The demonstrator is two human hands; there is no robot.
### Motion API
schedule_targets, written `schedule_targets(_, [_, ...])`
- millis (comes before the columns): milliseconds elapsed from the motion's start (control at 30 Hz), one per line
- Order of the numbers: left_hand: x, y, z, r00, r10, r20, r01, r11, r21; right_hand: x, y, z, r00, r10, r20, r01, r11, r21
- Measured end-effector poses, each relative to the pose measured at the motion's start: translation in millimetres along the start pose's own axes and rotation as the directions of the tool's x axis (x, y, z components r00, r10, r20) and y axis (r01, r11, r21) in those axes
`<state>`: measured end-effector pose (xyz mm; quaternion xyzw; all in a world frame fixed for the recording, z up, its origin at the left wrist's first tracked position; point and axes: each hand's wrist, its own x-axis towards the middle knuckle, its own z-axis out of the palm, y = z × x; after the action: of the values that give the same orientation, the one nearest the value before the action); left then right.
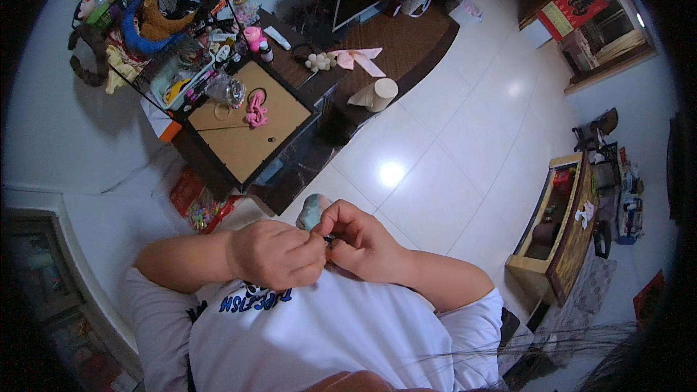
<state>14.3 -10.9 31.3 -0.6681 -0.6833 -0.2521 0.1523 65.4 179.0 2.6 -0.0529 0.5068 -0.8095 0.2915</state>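
Hands (278,255), two, close around one dark item (329,240).

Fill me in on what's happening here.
A person in a white top has the left hand and right hand together in front of the chest. Their curled fingers seem to pinch a small dark thing, mostly hidden. A pale green and grey thing shows just beyond; whether it is held is unclear. Ahead, a pink tangle lies on a framed board.
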Motion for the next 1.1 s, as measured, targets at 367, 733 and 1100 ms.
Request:
schedule_targets(367, [-2,-19,7,0.413,-0.765,0.493,0.571,-0.204,-0.795,16,-8,-5,0.883,-0.46,-0.089,0.247,0.619,-0.745])
schedule_targets(733, [-1,-27,-2,0.921,-0.383,-0.07,0.343,0.883,-0.32,19,4,-3,0.898,-0.397,-0.188,0.26,0.825,-0.501])
schedule_targets(1100, [-8,-9,-1,0.951,-0.247,-0.187,0.231,0.968,-0.102,12,-18,18,0.941,-0.316,-0.124,0.152,0.718,-0.68])
